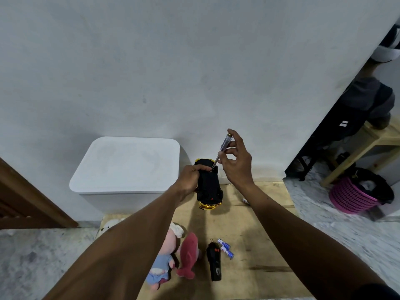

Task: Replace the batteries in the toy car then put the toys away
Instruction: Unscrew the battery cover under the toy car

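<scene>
My left hand (190, 177) grips a black and gold toy car (209, 187), held upside down above the wooden board (255, 230). My right hand (234, 161) pinches a screwdriver (223, 148) with a clear handle, and its tip touches the car's underside near my left thumb. Lower on the board lie several blue batteries (226, 249) beside a black remote control (213, 264). One more battery (245, 200) lies to the right of the car.
A white lidded storage box (127, 165) stands against the wall to the left. A pink fish plush (188, 256) and a pig plush (165, 254) lie at the board's lower left. A pink basket (351, 198) and a wooden bench (368, 146) are at right.
</scene>
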A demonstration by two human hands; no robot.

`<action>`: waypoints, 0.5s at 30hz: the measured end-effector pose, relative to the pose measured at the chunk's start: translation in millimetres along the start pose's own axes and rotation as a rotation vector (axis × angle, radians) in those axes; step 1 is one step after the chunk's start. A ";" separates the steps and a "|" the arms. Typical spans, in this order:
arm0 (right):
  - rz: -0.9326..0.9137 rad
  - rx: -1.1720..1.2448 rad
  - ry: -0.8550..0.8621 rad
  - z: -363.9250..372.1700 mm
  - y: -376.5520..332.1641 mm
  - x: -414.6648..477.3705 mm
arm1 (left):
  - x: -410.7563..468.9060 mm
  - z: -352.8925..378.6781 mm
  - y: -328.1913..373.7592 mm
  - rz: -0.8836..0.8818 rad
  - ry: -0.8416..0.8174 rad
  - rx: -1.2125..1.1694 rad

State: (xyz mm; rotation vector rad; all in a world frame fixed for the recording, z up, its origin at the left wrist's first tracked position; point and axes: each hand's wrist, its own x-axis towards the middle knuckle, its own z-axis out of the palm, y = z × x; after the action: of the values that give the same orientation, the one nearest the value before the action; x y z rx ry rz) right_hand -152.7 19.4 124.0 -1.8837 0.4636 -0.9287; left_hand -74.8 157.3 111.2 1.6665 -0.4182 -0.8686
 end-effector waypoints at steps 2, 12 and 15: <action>-0.007 0.005 -0.010 0.6 1.6 -0.3 | -0.4 0.3 -0.3 0.000 0.014 0.002; -0.074 0.011 0.047 -2.1 -3.8 -1.5 | -1.8 3.5 0.5 0.011 0.017 -0.014; -0.041 0.047 0.033 -3.5 -2.4 -1.6 | -0.3 4.0 0.0 0.009 0.028 -0.021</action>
State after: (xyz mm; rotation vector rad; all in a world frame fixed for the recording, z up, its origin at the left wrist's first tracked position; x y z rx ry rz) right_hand -156.5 19.4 126.3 -1.8436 0.4213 -0.9906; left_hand -77.9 154.8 111.0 1.6543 -0.3959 -0.8392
